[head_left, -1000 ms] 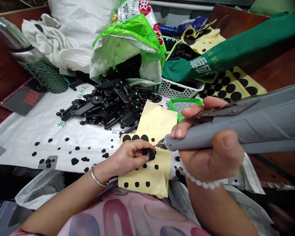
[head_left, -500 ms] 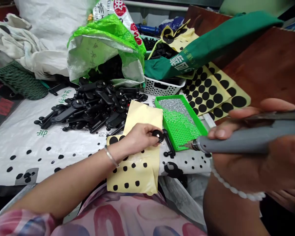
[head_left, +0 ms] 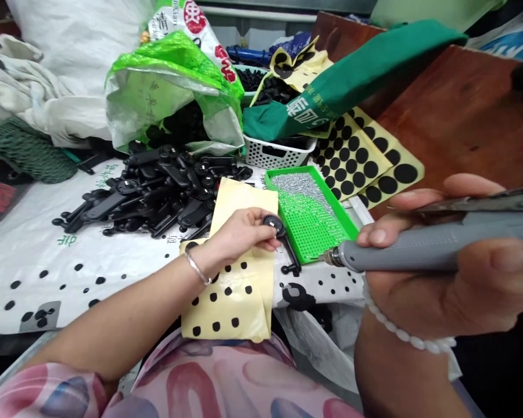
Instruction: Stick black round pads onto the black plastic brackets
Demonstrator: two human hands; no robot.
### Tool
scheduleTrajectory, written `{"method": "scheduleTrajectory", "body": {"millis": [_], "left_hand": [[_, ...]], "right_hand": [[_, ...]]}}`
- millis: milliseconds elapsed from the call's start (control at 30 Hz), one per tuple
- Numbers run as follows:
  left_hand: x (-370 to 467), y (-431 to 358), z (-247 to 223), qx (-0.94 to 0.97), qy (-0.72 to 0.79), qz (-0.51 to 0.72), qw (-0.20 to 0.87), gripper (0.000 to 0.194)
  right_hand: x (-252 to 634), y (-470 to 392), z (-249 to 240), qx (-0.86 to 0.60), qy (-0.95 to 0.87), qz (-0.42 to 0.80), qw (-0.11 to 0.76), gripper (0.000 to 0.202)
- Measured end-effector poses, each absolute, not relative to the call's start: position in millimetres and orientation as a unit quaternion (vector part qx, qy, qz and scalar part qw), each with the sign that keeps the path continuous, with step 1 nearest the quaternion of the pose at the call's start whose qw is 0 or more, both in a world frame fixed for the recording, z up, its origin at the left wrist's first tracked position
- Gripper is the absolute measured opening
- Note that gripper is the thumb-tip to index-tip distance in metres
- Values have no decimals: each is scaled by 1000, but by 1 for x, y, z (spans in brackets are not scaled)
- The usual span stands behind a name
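Note:
My left hand point(head_left: 248, 232) pinches the round end of a black plastic crank arm point(head_left: 291, 254) above a yellow sticker sheet point(head_left: 226, 307) with black dots. The arm's thin end points down toward me, beside the tray. A grey electric screwdriver point(head_left: 401, 247) is gripped in my right hand point(head_left: 440, 284). Its tip points left, at the near edge of a green perforated tray point(head_left: 316, 232). Small silvery screws point(head_left: 305, 186) cover the tray's far part and fill many holes. To the left lies a heap of similar black plastic arms point(head_left: 152, 191).
Behind the heap stands an open green-and-white bag point(head_left: 174, 87) with black parts inside. A white basket point(head_left: 279, 154) sits under a green cloth point(head_left: 357, 75). Sheets of black round stickers point(head_left: 353, 159) lean at the right. A green net point(head_left: 30, 154) is at the left.
My left hand has turned the crank arm, so its round end faces differently and its thin part hangs more in line. The view has shifted slightly; the screwdriver remains by the tray.

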State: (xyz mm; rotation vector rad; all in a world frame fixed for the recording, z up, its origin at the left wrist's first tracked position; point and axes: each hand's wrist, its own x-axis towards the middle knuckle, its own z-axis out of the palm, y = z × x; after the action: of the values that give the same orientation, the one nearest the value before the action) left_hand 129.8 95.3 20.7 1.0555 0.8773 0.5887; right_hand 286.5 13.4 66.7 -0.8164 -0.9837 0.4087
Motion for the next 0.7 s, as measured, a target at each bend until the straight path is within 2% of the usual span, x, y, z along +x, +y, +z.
{"method": "scheduleTrajectory", "body": {"millis": [200, 400, 700], "left_hand": [[98, 54, 5, 352, 454, 269, 773, 23], [93, 46, 5, 367, 485, 273, 745, 22], [95, 45, 5, 378, 475, 269, 747, 20]], "right_hand": [[256, 22, 74, -353, -475, 236, 770, 29], [234, 22, 68, -354, -487, 311, 735, 31], [228, 20, 58, -365, -491, 309, 729, 32]]}}
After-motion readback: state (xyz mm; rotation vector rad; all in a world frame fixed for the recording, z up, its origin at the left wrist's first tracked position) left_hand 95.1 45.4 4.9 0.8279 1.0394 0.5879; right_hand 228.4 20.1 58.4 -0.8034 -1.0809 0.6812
